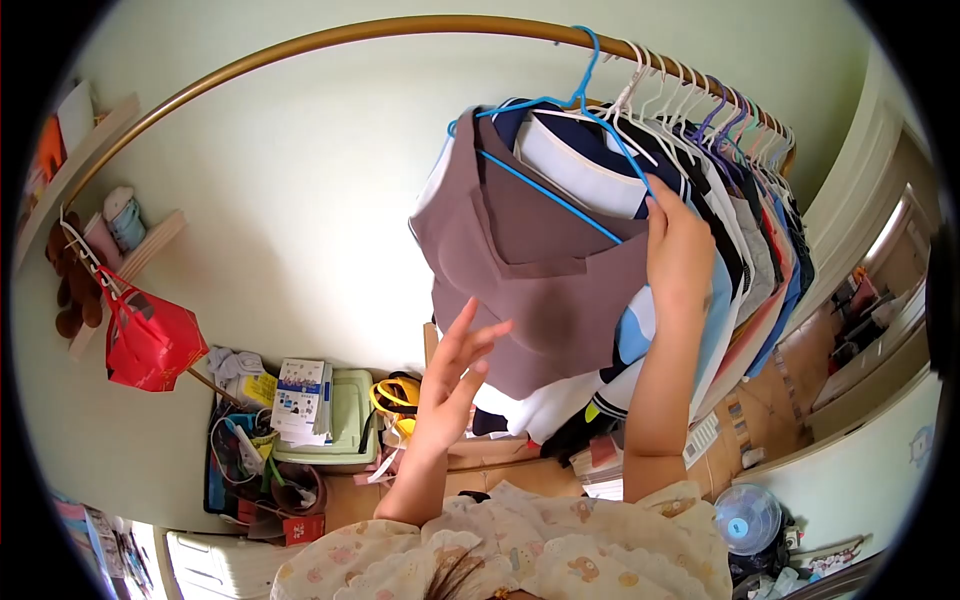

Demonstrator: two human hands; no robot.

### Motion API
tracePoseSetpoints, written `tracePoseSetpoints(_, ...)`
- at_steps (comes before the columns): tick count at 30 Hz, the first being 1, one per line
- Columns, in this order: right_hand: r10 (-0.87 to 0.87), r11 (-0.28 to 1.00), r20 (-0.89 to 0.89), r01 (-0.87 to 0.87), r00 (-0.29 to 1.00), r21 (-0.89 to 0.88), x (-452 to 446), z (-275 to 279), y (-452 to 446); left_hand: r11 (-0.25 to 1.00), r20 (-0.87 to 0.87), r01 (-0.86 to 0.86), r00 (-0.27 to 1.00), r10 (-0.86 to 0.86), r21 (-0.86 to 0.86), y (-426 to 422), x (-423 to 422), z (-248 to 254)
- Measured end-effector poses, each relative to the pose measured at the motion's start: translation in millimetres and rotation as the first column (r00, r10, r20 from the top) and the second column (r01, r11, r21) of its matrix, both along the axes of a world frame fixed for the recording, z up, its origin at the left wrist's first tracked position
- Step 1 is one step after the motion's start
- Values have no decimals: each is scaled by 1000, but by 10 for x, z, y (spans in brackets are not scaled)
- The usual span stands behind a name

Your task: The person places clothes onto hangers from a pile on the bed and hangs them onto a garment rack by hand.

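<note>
A brown-mauve sleeveless top [540, 300] hangs from a blue clothes hanger [581, 98], which is hooked over the bronze rail [400, 28]. My right hand [682, 245] is closed around the hanger's right end, at the top's right shoulder. In front of the top's lower left part is my left hand [452, 380], its fingers apart and nothing in it. The top's left strap sits over the hanger's left end. Directly behind hangs a white garment with a navy collar [570, 150], partly covered by the top.
Several clothes on white and purple hangers [712, 110] crowd the rail's right side. A red bag [155, 335] hangs at its left end. Below stand a green storage box [352, 415] with booklets [302, 395] and a yellow item [396, 395]. A water jug [748, 520] stands at lower right.
</note>
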State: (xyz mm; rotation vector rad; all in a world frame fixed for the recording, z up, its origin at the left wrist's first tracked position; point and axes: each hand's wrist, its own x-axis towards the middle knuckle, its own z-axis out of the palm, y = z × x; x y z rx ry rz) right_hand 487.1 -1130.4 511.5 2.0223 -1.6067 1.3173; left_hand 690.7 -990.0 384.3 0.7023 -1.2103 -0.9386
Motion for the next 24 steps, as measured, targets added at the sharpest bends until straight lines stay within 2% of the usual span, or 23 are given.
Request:
tracePoseSetpoints(4,43,998,132,-37,990,-43,-36,-94,-17,1000,0,-19,1000,19,16,-11,53,-73)
tracePoseSetpoints(8,13,995,105,-3,994,-97,-225,-90,-149,994,23,-109,994,108,33,12,30,-25)
tracePoseSetpoints(11,-3,1000,126,5,992,-15,-193,-34,-14,992,26,-123,992,122,36,-9,-41,-40)
tracePoseSetpoints(17,70,943,-76,-91,995,-320,-264,-282,231,992,18,-104,995,103,69,-85,-313,-94)
tracePoseSetpoints(21,157,926,-58,-167,986,-339,-262,-587,514,990,68,-127,990,123,58,-114,-430,-183)
tracePoseSetpoints(23,237,944,26,-224,971,-244,-259,-781,651,984,148,-168,976,157,65,-125,-425,-316)
tracePoseSetpoints(24,269,947,76,-250,960,-200,-237,-865,696,985,135,-150,981,138,83,-119,-405,-361)
